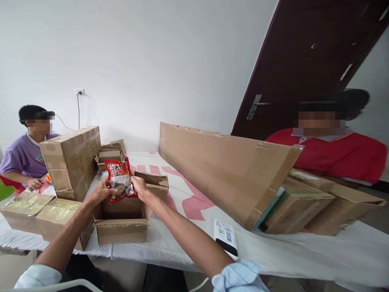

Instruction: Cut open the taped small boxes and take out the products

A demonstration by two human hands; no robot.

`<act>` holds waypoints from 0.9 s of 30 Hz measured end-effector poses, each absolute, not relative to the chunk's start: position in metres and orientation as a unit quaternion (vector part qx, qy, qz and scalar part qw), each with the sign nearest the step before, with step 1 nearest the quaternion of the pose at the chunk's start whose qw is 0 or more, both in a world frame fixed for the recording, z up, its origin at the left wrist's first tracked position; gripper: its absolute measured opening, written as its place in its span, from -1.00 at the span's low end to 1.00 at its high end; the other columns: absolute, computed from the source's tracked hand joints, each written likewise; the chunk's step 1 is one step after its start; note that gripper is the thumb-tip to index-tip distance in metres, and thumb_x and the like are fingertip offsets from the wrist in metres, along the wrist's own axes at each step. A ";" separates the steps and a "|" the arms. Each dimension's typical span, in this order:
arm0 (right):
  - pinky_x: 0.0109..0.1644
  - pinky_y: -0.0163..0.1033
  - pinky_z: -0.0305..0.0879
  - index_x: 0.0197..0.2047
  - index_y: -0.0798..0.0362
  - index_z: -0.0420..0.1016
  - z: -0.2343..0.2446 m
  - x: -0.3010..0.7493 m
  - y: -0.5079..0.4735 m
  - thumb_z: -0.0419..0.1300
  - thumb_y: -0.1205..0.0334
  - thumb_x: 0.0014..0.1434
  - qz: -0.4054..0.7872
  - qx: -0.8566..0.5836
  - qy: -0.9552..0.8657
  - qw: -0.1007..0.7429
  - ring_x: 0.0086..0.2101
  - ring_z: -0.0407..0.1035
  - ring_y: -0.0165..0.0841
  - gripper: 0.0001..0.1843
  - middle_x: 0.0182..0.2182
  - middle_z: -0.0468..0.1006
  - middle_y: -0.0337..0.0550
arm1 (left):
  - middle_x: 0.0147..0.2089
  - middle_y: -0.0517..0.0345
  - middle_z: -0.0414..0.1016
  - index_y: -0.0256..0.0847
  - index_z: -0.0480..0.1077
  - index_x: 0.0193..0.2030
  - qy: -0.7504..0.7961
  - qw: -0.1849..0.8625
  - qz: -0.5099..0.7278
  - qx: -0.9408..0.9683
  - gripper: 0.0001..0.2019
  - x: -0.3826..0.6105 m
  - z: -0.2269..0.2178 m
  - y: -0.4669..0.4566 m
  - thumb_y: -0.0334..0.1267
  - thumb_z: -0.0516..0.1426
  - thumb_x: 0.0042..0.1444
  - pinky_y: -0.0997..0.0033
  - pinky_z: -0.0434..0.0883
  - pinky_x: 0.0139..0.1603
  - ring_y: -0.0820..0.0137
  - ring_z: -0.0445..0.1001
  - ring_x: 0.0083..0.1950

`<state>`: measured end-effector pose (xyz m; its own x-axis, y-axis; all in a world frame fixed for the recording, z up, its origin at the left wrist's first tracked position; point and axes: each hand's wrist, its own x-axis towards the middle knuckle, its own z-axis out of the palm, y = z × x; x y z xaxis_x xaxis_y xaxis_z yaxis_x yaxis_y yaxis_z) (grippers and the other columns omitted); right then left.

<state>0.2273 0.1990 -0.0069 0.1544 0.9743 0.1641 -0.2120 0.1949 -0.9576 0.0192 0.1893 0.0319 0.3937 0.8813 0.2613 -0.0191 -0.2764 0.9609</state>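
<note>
A red snack packet (120,178) with Chinese lettering and a clear window is held up between both hands. My left hand (101,191) grips its left edge, thumb across the lower front. On the right edge my right hand (140,187) pinches the same packet. Just below stands an open cardboard box (122,232), its inside dark and its contents hard to make out. Behind the packet is another open cardboard box (154,181), partly covered by my right hand.
Stacked taped boxes (71,162) wall off the left, with two closed boxes (59,211) before them. A long cardboard panel (225,170) and more boxes (300,202) stand right. A white device (225,237) lies near the table's front edge. One person sits at each side.
</note>
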 end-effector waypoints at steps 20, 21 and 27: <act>-0.32 -0.29 0.38 -0.24 0.11 0.54 -0.038 0.232 0.220 0.33 -0.05 0.32 0.490 -0.442 -0.402 0.634 -0.40 0.40 -0.42 -0.64 -0.34 0.56 -0.24 | -0.28 0.07 0.65 -0.22 0.63 -0.02 0.389 0.530 0.368 0.658 -0.49 0.010 0.009 0.198 -0.20 0.44 -0.21 0.42 0.34 -0.42 0.29 0.54 -0.37; -0.37 -0.32 0.30 -0.32 0.09 0.51 -0.038 0.232 0.221 0.35 -0.09 0.25 0.486 -0.439 -0.401 0.640 -0.45 0.35 -0.43 -0.61 -0.41 0.53 -0.27 | -0.30 0.09 0.65 -0.23 0.64 -0.09 0.389 0.527 0.372 0.658 -0.54 0.014 0.007 0.198 -0.20 0.44 -0.22 0.43 0.33 -0.44 0.30 0.52 -0.40; -0.44 -0.30 0.15 -0.49 0.00 0.41 -0.037 0.230 0.216 0.35 -0.21 -0.03 0.468 -0.433 -0.398 0.660 -0.53 0.23 -0.42 -0.56 -0.62 0.41 -0.34 | -0.31 0.13 0.66 -0.19 0.62 -0.17 0.384 0.510 0.419 0.646 -0.64 0.026 -0.006 0.195 -0.25 0.41 -0.19 0.44 0.31 -0.49 0.33 0.51 -0.42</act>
